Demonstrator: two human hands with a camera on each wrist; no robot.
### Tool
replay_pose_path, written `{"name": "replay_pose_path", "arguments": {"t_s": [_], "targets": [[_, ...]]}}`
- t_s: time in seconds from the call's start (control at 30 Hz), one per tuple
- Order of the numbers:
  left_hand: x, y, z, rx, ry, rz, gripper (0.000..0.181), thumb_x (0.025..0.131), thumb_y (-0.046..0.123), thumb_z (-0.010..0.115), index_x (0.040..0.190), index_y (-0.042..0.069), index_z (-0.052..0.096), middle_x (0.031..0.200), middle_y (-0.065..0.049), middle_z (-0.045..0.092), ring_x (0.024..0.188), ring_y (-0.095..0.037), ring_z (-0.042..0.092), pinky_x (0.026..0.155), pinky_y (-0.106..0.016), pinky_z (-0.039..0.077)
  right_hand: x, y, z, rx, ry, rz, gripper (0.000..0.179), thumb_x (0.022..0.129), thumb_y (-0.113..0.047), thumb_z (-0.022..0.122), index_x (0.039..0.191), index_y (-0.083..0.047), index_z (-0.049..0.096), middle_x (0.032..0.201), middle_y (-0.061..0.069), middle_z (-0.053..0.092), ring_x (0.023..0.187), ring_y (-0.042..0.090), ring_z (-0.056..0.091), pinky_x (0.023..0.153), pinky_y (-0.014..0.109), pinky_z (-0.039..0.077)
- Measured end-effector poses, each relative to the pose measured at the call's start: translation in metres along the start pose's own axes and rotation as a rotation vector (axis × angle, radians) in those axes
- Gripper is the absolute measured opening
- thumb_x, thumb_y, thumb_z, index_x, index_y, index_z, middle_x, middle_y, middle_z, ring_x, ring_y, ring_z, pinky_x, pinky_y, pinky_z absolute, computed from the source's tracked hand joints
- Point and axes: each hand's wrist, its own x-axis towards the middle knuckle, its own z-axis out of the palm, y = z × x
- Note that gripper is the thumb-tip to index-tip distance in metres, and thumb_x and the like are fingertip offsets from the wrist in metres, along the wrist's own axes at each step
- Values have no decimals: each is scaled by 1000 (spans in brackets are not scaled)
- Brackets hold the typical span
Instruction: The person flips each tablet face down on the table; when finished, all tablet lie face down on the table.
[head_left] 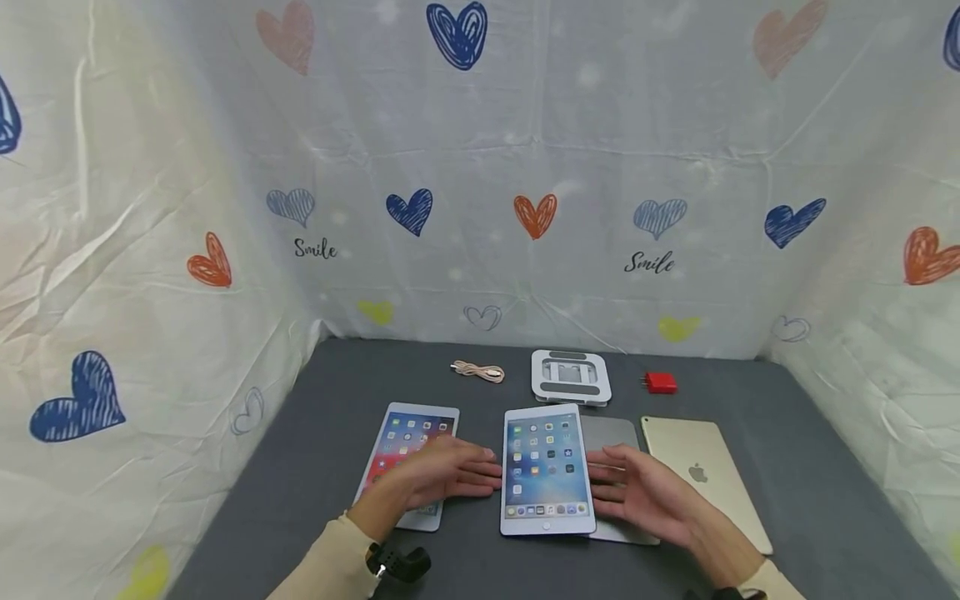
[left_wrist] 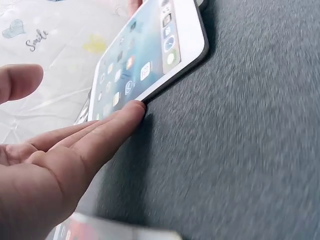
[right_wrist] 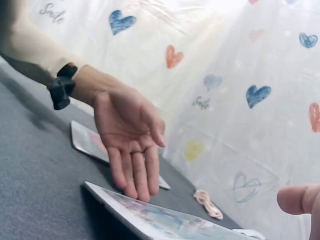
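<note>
A white-framed tablet (head_left: 546, 467) with a lit blue home screen lies face up in the middle, overlapping a grey tablet (head_left: 617, 433) on its right. My left hand (head_left: 450, 468) is at its left side with fingers extended, and the left wrist view has a fingertip (left_wrist: 134, 109) right at the tablet's edge. Opposite it, my right hand (head_left: 645, 492) has straight fingers beside the tablet's right edge, over the grey one. Only the right thumb (right_wrist: 298, 199) shows in the right wrist view. Beneath my left forearm, another lit tablet (head_left: 397, 437) is partly covered.
To the right lies a gold tablet (head_left: 675, 442), back up. Farther back are a coiled cable (head_left: 480, 371), a white and grey folded stand (head_left: 571, 389) and a red plug adapter (head_left: 661, 383). Heart-printed sheets (head_left: 480, 125) enclose the dark grey table (head_left: 300, 500) at the back and sides.
</note>
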Motion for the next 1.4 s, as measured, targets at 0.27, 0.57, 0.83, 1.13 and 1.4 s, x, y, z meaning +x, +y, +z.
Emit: {"name": "replay_pose_path", "arguments": {"t_s": [0.27,0.57,0.83,1.13,1.4], "targets": [[6,7,11,-11,-63,3,48,112,21,62,144,-15,58,139,-28,71,125,-36,75,107,-49,63,-14,-16,-5,-79,-34,-1,76,118,-41,41,170,10,17,166,24,48,137,29,64,117,47,56],[6,44,38,-58,-133,81,54,112,19,60,151,-17,51,150,-34,62,133,-40,70,110,-48,60,-19,-38,12,-196,-91,-4,82,117,-45,45,173,5,10,161,27,52,135,33,66,115,47,58],[4,68,58,-102,-185,109,53,112,15,53,152,-19,48,154,-36,58,142,-48,61,115,-50,56,-14,-51,35,-232,-148,-39,80,118,-44,43,173,4,11,168,33,38,136,34,65,115,47,58],[-7,80,58,-82,-158,131,54,115,18,42,157,-15,45,160,-33,54,145,-51,58,119,-53,53,-9,-56,55,-226,-162,-59,78,118,-43,44,172,5,14,170,32,33,135,31,63,116,46,57],[-20,83,43,-35,-112,144,53,116,20,41,156,-13,48,157,-31,57,145,-51,58,118,-54,54,0,-55,74,-185,-174,-78,73,117,-38,48,171,5,22,168,31,34,132,32,64,116,47,57]]}}
